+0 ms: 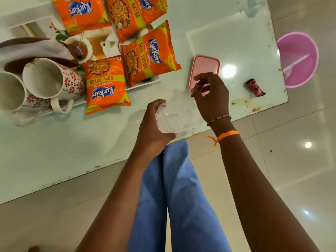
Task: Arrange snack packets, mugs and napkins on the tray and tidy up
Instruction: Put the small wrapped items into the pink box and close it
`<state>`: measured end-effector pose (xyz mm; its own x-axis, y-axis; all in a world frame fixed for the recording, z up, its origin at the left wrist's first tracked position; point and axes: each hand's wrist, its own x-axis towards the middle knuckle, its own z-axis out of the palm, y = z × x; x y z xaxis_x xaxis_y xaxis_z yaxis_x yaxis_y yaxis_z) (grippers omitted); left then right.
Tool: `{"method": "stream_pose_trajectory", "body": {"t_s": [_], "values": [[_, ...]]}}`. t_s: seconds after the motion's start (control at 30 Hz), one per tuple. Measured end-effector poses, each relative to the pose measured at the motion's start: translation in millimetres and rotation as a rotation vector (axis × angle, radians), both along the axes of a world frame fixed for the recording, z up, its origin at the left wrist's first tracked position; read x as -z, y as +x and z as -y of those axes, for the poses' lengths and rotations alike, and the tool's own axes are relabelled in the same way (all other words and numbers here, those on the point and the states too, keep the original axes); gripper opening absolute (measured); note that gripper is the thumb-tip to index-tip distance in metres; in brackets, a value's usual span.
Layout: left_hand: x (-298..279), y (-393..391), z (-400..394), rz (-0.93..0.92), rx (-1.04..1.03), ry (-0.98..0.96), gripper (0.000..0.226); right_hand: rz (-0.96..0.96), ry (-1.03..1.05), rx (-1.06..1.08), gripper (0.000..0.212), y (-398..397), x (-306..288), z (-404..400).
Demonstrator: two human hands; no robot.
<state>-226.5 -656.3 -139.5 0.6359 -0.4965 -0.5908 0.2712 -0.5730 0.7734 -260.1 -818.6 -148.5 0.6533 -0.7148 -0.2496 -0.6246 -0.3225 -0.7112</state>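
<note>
Down by the table's near edge, the left hand (154, 128) wraps its fingers (157, 106) around a clear plastic container (172, 117), thumb side up, gripping its left wall so the box tilts over the table (72, 142). Just right of it the right hand (211, 93) hovers above the container's far corner, fingers (199, 84) pinched together on a small dark object (197, 86) that is too hidden to name. Directly behind those pinched fingers lies a pink lid (205, 66), flat on the table. Farther right of the right hand, apart from it, a red wrapped sweet (255, 87) rests near the table's edge, and beyond that edge sits a pink bowl (298, 59).

Up and left of the left fingers, the tray (141, 84) carries four orange snack packets (106, 84), the nearest hanging over the tray's rim. Further left, two floral mugs (54, 79) lie on their sides, touching, with a white napkin (32, 50) behind them.
</note>
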Motion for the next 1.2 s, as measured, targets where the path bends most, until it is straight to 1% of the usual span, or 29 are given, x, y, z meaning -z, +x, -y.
{"method": "stream_pose_trajectory", "body": {"t_s": [0.07,0.17,0.23,0.27,0.33,0.37,0.43,0.53,0.6,0.63,0.7,0.77,0.87,0.93,0.97,1.03,1.1,1.13,1.2], "values": [[-4.2,0.5,11.6,0.022,0.018,-0.008,0.084,0.036,0.061,-0.031,0.025,-12.5,-15.0,3.2],[-11.7,2.2,31.5,0.045,0.059,-0.037,0.085,-0.006,0.18,-0.109,0.032,-28.0,-26.9,8.9],[-14.3,3.5,42.1,0.057,0.083,-0.054,0.085,-0.026,0.145,-0.135,0.036,-34.4,-25.9,15.9],[-14.7,4.0,47.5,0.066,0.094,-0.055,0.084,-0.007,0.096,-0.092,0.033,-36.9,-24.4,22.8],[-15.0,4.6,57.4,0.076,0.1,-0.052,0.083,0.034,0.009,0.068,0.024,-42.1,-18.5,42.5],[-15.0,4.9,62.0,0.078,0.1,-0.052,0.083,0.018,-0.04,0.131,0.023,-45.7,-13.0,53.7],[-14.2,5.9,70.3,0.084,0.112,-0.054,0.085,-0.112,-0.125,0.182,0.027,-53.4,1.7,75.8],[-11.2,7.2,83.6,0.083,0.136,-0.052,0.088,-0.353,-0.155,0.207,0.038,-62.2,23.5,100.1],[-8.8,8.4,92.0,0.087,0.139,-0.053,0.088,-0.457,-0.153,0.162,0.042,-63.4,31.8,106.7],[-8.0,9.0,96.2,0.087,0.139,-0.054,0.089,-0.476,-0.148,0.131,0.041,-63.1,34.1,109.0],[-6.7,11.0,105.1,0.095,0.137,-0.055,0.089,-0.425,-0.113,0.103,0.034,-60.2,36.1,113.6],[-5.0,13.1,113.0,0.111,0.13,-0.051,0.088,-0.287,-0.034,0.143,0.028,-53.0,31.9,115.4],[-1.7,14.2,124.5,0.149,0.119,-0.043,0.084,-0.026,0.056,0.282,0.031,-36.1,15.8,114.2],[-0.9,15.6,132.3,0.175,0.116,-0.044,0.084,0.087,0.103,0.318,0.032,-26.0,1.2,109.6],[-0.8,16.9,137.0,0.182,0.113,-0.049,0.084,0.116,0.141,0.292,0.032,-21.7,-6.0,106.8],[-0.8,20.5,146.0,0.172,0.085,-0.093,0.083,0.119,0.221,0.153,0.03,-14.2,-15.9,101.5],[-0.6,24.9,152.8,0.162,0.044,-0.117,0.083,0.068,0.199,-0.007,0.025,-8.2,-20.2,100.8],[-0.8,27.8,155.6,0.184,0.035,-0.101,0.083,0.058,0.173,-0.039,0.021,-4.8,-20.8,103.8],[-1.0,35.4,160.9,0.228,0.032,-0.066,0.085,0.077,0.162,0.007,0.015,5.0,-19.6,115.6]]}}
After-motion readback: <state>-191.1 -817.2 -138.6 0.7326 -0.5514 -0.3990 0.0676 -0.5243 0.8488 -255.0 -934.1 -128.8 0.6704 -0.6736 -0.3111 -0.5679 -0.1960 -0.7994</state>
